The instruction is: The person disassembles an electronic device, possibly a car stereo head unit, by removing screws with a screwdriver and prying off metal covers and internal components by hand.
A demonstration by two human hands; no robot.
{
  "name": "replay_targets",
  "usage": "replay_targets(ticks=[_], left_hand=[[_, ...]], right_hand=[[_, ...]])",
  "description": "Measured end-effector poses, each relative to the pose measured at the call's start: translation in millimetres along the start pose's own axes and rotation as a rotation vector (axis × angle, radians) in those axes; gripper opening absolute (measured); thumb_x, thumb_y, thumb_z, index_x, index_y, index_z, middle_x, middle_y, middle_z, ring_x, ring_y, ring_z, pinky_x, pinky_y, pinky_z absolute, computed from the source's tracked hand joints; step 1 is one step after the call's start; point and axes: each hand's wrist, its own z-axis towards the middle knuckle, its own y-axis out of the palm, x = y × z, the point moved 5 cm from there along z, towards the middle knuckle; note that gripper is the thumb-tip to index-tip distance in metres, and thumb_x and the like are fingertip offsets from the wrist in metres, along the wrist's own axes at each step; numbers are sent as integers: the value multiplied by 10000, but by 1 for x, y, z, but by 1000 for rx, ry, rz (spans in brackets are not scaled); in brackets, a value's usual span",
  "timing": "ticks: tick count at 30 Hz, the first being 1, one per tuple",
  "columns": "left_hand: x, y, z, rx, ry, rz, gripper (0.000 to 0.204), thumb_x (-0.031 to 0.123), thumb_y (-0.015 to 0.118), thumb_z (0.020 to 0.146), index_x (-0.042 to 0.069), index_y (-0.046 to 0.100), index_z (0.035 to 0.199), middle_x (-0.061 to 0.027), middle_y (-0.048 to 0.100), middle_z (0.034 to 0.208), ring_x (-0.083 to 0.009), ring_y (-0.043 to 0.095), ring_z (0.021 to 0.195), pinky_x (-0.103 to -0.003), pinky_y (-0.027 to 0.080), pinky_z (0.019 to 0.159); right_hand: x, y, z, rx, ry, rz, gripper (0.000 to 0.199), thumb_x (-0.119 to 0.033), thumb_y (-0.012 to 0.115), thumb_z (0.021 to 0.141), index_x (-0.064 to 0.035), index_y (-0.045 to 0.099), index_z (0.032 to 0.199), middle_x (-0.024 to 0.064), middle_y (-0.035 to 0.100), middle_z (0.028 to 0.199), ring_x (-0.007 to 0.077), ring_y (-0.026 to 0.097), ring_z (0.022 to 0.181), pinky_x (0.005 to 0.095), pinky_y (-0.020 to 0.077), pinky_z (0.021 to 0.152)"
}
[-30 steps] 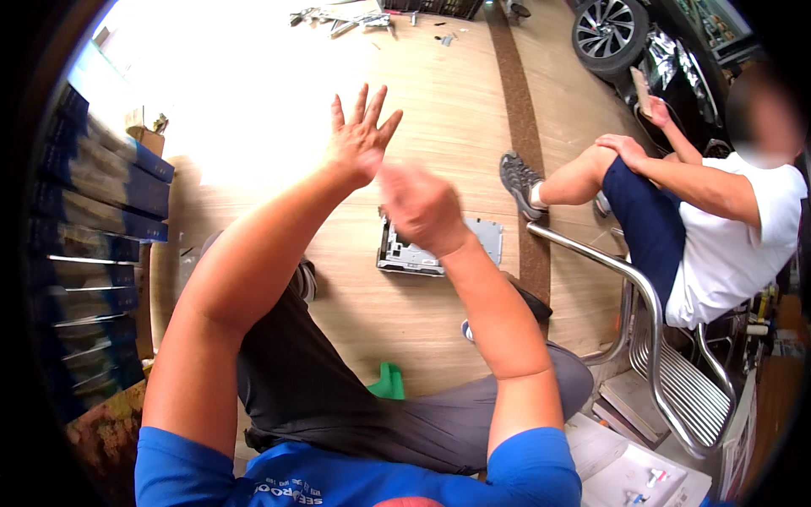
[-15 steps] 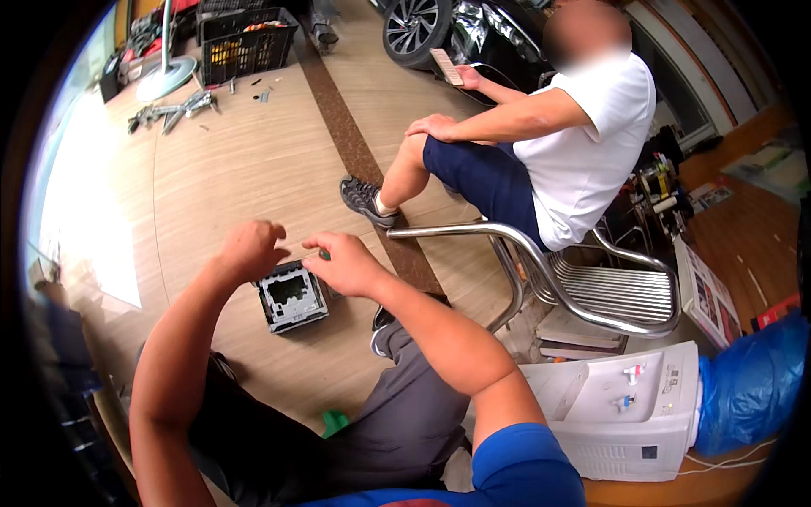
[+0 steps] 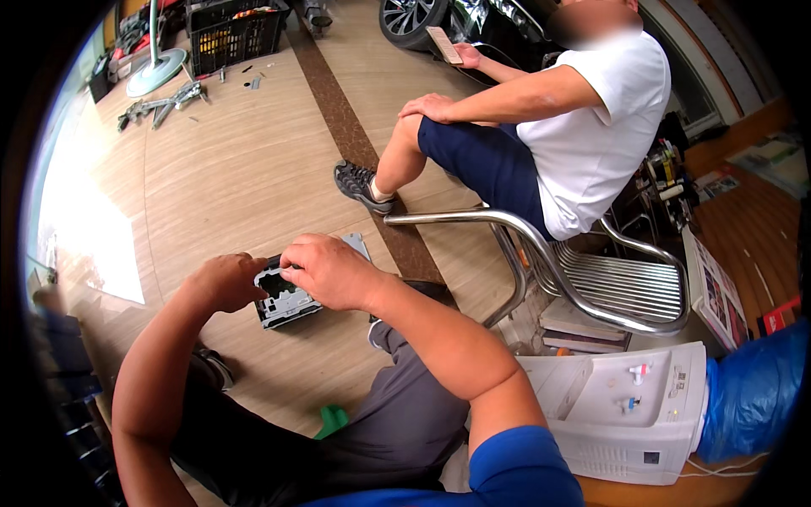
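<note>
The right grip (image 3: 331, 272) has its fingers bent and pointing toward the left grip (image 3: 225, 283), whose fingers curl inward to face them; whether either pinches anything cannot be told, as the fingertips are partly hidden. Directly under and between the two grips, on the floor (image 3: 228, 182), is an open-framed metal unit (image 3: 291, 310), its near wall showing below them. Just past the right grip's knuckles a flat grey plate (image 3: 357, 245) shows. Nearer the body than both grips is a green object (image 3: 332, 421). To the right of the right grip stand a metal chair (image 3: 621, 291) with a seated person (image 3: 583, 135) and a white water dispenser (image 3: 583, 406). Well beyond the left grip are grey metal parts (image 3: 165, 105) and a black crate (image 3: 236, 42).
</note>
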Motion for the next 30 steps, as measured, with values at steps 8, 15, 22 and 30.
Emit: replay_targets(ticks=[8, 15, 22, 30], left_hand=[[29, -14, -10, 277, 256, -80, 478, 205, 693, 811, 69, 529, 1238, -180, 619, 1114, -357, 613, 1000, -437, 496, 851], [39, -20, -13, 271, 284, -314, 264, 158, 628, 852, 47, 585, 1087, -175, 651, 952, -357, 634, 856, -431, 514, 744], [38, -14, -8, 261, 301, -527, 103, 101, 574, 886, 4, 609, 885, -175, 649, 799, -356, 630, 753, -417, 503, 673], [25, -22, -10, 471, 416, -201, 176, 171, 565, 906, 7, 591, 847, -188, 616, 740, -403, 603, 728, -454, 492, 655]], right_hand=[[-3, -20, -6, 36, -13, 35, 227, -239, 666, 841, -50, 663, 968, 133, 625, 953, 320, 594, 919, 407, 483, 821], [-15, -21, -7, 135, -143, 254, 319, -246, 717, 842, -61, 662, 1096, 111, 610, 937, 251, 602, 831, 329, 491, 736], [-20, -28, -9, 273, -140, 230, 319, -278, 710, 851, -46, 660, 1065, 104, 603, 907, 236, 598, 800, 316, 479, 684], [-2, -27, -6, 192, 63, 211, 204, -181, 664, 852, -15, 651, 971, 181, 655, 843, 334, 635, 766, 378, 499, 682]])
